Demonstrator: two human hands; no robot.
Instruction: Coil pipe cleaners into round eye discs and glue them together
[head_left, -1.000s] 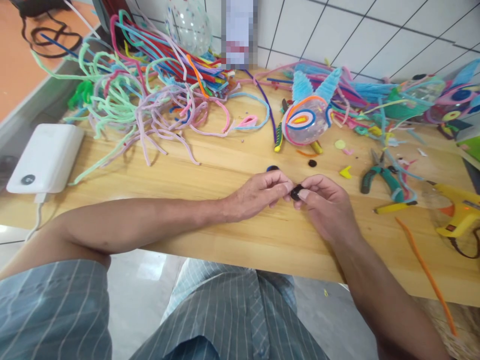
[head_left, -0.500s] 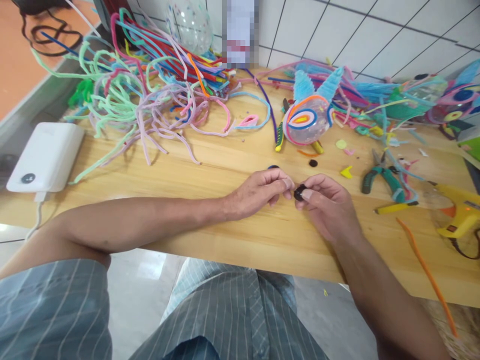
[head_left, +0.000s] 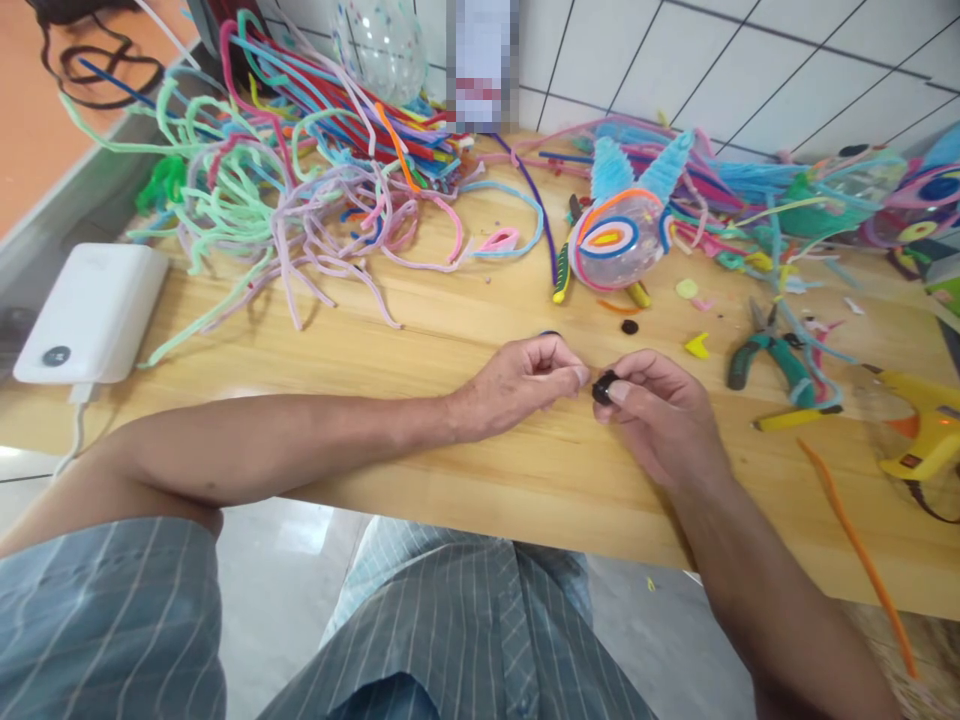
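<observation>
Over the wooden table (head_left: 465,470), my right hand (head_left: 660,415) pinches a small black coiled piece (head_left: 602,386) between thumb and fingers. My left hand (head_left: 521,385) rests beside it with fingers curled, their tips a little apart from the black piece; whether they hold anything I cannot make out. A second small dark blue coil (head_left: 550,333) peeks out just behind my left hand. Another black dot (head_left: 629,326) lies on the table beyond my right hand.
A pile of coloured pipe cleaners (head_left: 300,170) fills the back left. A clear ball figure with blue ears (head_left: 619,235) stands behind the hands. Green-handled pliers (head_left: 769,355), a yellow glue gun (head_left: 919,430), an orange pipe cleaner (head_left: 855,550) lie right. A white box (head_left: 90,310) sits left.
My hands have drifted slightly apart; the black piece stays in my right fingers while my left fingertips have come off it.
</observation>
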